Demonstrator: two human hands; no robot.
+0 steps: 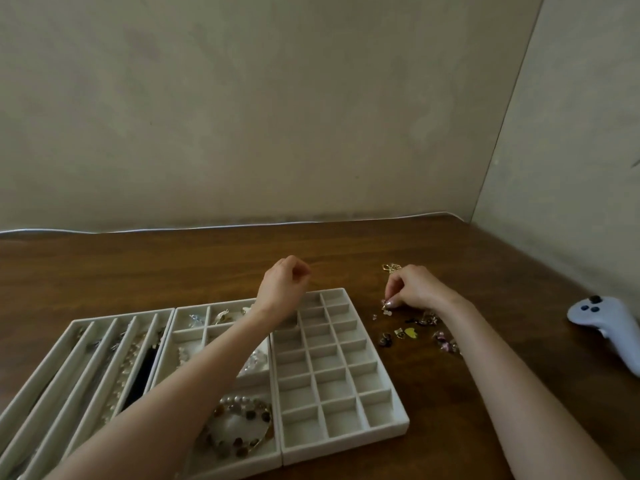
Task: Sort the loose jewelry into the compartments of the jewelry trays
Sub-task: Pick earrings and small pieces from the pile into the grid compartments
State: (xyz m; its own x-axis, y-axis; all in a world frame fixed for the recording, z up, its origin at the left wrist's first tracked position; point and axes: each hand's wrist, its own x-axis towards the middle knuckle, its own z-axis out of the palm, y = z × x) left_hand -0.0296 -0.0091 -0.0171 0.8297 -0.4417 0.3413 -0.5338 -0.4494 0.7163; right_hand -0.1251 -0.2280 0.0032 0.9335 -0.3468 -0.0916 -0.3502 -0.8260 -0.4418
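Note:
Three pale grey jewelry trays lie side by side on the brown table. The right tray (398, 426) has many small square compartments, all bare. The middle tray (204, 329) holds bead bracelets and small pieces. The left tray (52, 358) has long slots with necklaces. Loose jewelry (408, 332) is scattered on the table right of the trays. My right hand (414, 287) pinches a small earring at the pile's far edge. My left hand (285, 284) hovers curled over the far edge of the trays; whether it holds anything is hidden.
A light blue game controller (606, 323) lies at the right edge of the table. A gold chain piece (390, 267) sits just beyond my right hand. A white cable (207, 228) runs along the wall at the table's back edge.

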